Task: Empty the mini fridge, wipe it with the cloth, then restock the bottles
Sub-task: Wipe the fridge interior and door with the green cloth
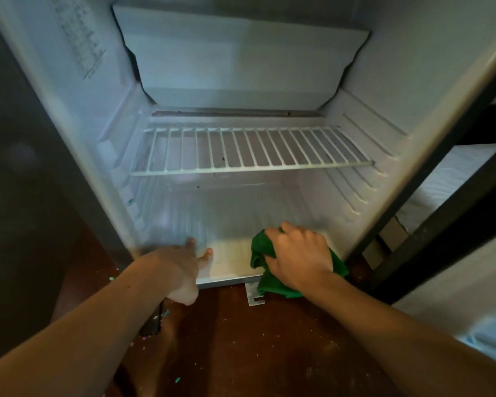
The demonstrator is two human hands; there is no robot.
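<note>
Open mini fridge (384, 81), no bottles inside, white wire shelf (249, 151) across the middle. Right hand (299, 255) closed on green cloth (265, 277), pressed to the fridge floor, near right corner. Left hand (184, 267) open, fingertips (190, 241) resting on the floor, near left.

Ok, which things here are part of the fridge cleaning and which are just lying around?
Job: fridge, green cloth under the right hand, wire shelf, left hand braced on the fridge floor.
Lying about: metal bracket, dark object and crumbs on the wooden floor.
</note>
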